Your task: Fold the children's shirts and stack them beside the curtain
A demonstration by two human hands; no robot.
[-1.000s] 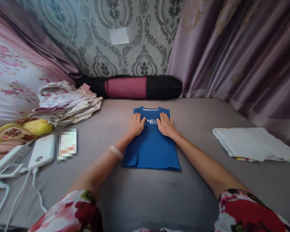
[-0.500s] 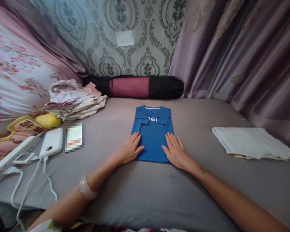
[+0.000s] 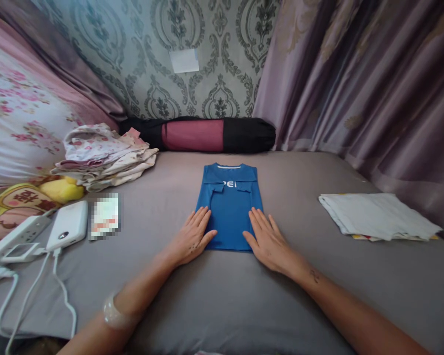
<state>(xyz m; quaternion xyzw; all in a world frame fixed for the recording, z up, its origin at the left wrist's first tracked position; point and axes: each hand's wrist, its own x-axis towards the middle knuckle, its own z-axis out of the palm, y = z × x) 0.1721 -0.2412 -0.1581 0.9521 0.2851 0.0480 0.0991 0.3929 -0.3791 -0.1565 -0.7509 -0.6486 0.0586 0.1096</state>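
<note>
A blue T-shirt [image 3: 230,217] lies on the grey bed sheet [image 3: 222,296], its sides and sleeves folded inward over the body. White lettering shows partly between the folded sleeves, and the neckline faces the wall. On the shirt's left edge near the hem rests my left hand [image 3: 194,234], flat with the thumb spread. My right hand [image 3: 268,239] lies the same way on the right edge, fingers stretched out and pointing away from me. Neither hand grips the cloth.
To the right lies a folded white cloth [image 3: 379,214]. At the back left are a pile of patterned clothes [image 3: 107,155] and a long black-and-pink bag [image 3: 192,135]. A white power bank [image 3: 67,224], a power strip [image 3: 17,239] and cables sit at the left.
The camera view has shifted slightly, so things appear a little further left. Both hands stay flat on the shirt's edges, and its folds look the same.
</note>
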